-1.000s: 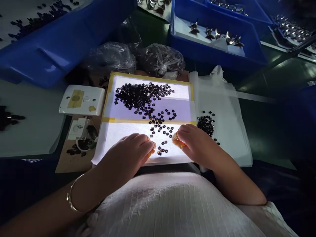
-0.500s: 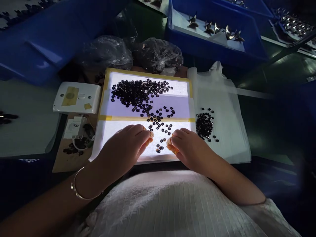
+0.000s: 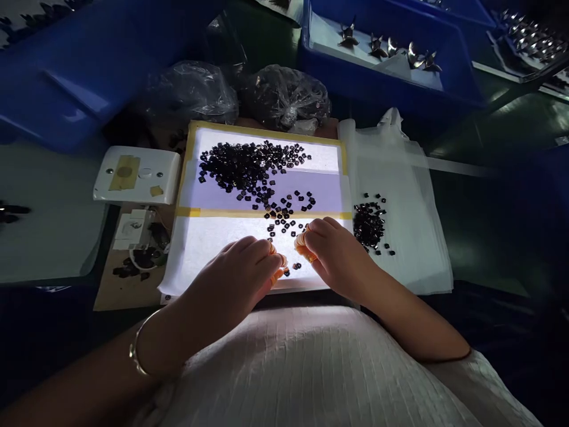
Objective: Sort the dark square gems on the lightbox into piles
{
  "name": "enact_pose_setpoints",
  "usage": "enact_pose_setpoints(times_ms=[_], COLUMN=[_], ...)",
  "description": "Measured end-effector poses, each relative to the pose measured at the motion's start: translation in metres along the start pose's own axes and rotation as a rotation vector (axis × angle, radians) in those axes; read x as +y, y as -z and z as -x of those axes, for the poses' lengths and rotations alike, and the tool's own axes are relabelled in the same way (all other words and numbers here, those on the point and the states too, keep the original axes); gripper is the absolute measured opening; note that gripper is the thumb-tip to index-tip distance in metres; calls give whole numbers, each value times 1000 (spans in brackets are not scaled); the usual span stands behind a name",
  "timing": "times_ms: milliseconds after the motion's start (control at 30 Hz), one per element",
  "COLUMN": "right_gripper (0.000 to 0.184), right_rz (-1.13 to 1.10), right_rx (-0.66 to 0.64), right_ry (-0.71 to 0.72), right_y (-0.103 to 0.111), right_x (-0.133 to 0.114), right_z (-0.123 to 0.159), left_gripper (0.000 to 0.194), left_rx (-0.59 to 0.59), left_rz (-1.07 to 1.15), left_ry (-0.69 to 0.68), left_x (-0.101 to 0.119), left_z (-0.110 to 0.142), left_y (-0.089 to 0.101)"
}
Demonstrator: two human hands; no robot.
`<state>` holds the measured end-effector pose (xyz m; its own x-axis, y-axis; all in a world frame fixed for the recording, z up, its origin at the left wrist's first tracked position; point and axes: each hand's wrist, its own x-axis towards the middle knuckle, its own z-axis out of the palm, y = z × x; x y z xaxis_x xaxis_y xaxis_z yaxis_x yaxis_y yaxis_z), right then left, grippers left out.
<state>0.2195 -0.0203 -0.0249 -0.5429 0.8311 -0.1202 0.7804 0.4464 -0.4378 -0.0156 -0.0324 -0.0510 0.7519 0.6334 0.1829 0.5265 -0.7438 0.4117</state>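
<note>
Small black square pieces (image 3: pixel 235 166) lie heaped at the far side of a lit white panel (image 3: pixel 213 237) edged with yellow tape, and others trail toward me. At the panel's near part, my left hand (image 3: pixel 244 273) is closed, its orange-covered fingertips pressed down beside a few loose pieces (image 3: pixel 297 266). My right hand (image 3: pixel 335 255) is closed too, fingertips also wrapped in orange, just right of the trail of pieces. Whatever either hand pinches is hidden by the fingers.
Right of the panel, a dark pile of pieces (image 3: pixel 368 225) sits on white sheets (image 3: pixel 409 225). A white switch box (image 3: pixel 137 176) stands at left. Behind are clear plastic bags (image 3: pixel 288 95) and a blue bin (image 3: pixel 391 83) with shiny metal parts (image 3: pixel 349 37).
My left hand has moved nearer and slightly right, among the nearest pieces. My right hand has shifted a little left and away from me. Some near pieces are now covered or displaced.
</note>
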Motion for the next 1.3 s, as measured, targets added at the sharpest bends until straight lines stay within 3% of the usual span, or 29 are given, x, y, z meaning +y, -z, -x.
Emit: enact_pose_setpoints(times_ms=[133, 300, 433, 567, 800, 1100, 1300], right_gripper=[18, 11, 10, 4, 15, 14, 15], right_rz=[-20, 17, 21, 95, -22, 41, -159], right_rx=[-25, 88, 8, -53, 6, -60, 105], right_ry=[0, 37, 91, 83, 63, 42, -10], right_y=[7, 3, -4, -9, -4, -1, 1], right_x=[5, 5, -2, -8, 0, -3, 7], right_z=[8, 16, 20, 18, 21, 22, 24], left_gripper=[17, 16, 6, 8, 4, 17, 20], left_rx=[-2, -13, 14, 37, -15, 29, 59], left_rz=[-20, -21, 8, 34, -52, -116, -87], left_ry=[-25, -43, -37, 10, 72, -37, -31], left_x=[0, -2, -2, -3, -7, 7, 7], left_z=[0, -2, -4, -3, 6, -2, -8], left_y=[-1, -2, -3, 1, 13, 0, 1])
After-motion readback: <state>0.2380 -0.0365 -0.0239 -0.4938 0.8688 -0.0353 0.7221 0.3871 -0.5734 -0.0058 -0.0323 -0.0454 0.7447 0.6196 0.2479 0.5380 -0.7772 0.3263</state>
